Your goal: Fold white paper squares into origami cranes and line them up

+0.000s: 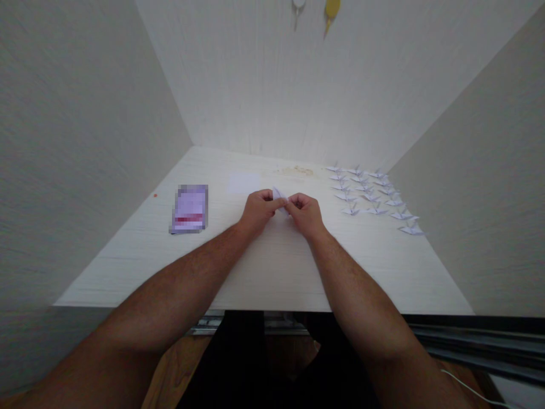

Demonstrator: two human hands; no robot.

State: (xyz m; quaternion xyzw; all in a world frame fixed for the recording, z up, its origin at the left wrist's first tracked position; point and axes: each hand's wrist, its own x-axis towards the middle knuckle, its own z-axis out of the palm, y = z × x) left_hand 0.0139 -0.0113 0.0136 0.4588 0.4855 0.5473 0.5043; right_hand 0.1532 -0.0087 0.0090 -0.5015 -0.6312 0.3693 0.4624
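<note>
Both my hands meet over the middle of the white table (272, 272). My left hand (256, 210) and my right hand (305, 213) are closed in pinches on one small piece of folded white paper (279, 197), held between their fingertips just above the tabletop. Part of the paper is hidden by my fingers.
Several folded white paper cranes (370, 196) stand in rows at the right rear of the table. A flat purple packet (190, 208) lies at the left, and a white paper sheet (243, 182) lies behind my hands. Walls enclose the table on three sides.
</note>
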